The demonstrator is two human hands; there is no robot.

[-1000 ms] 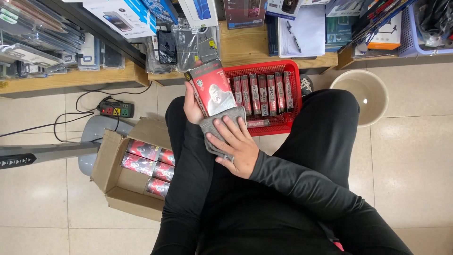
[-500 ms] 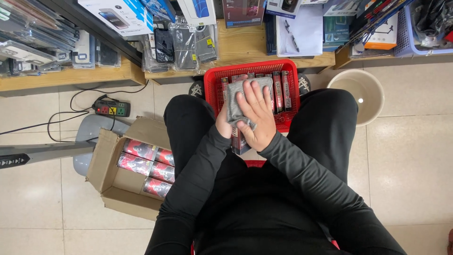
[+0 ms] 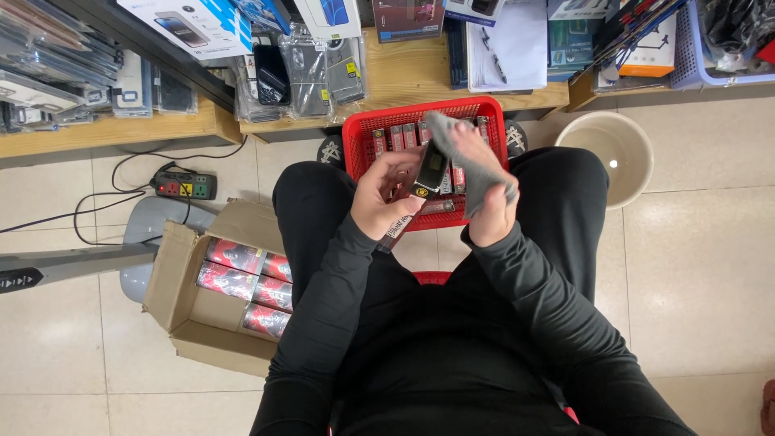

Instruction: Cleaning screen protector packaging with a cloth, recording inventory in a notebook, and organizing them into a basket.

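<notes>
My left hand (image 3: 386, 194) is curled tight around a small dark box (image 3: 428, 173), held over my lap just before the red basket (image 3: 355, 141). My right hand (image 3: 488, 202) is wrapped in a grey cloth (image 3: 468, 157) pressed against the box. Open floor (image 3: 694, 274) lies to my right.

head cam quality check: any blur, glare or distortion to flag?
Head view: even indoor light, soft shadows only; slight motion blur on the grey cloth in the right hand and on the small box held by the left hand; mild glare on the floor tiles and plastic sleeves on the shelf; wide-angle bending at the edges; red basket sharp.
</notes>
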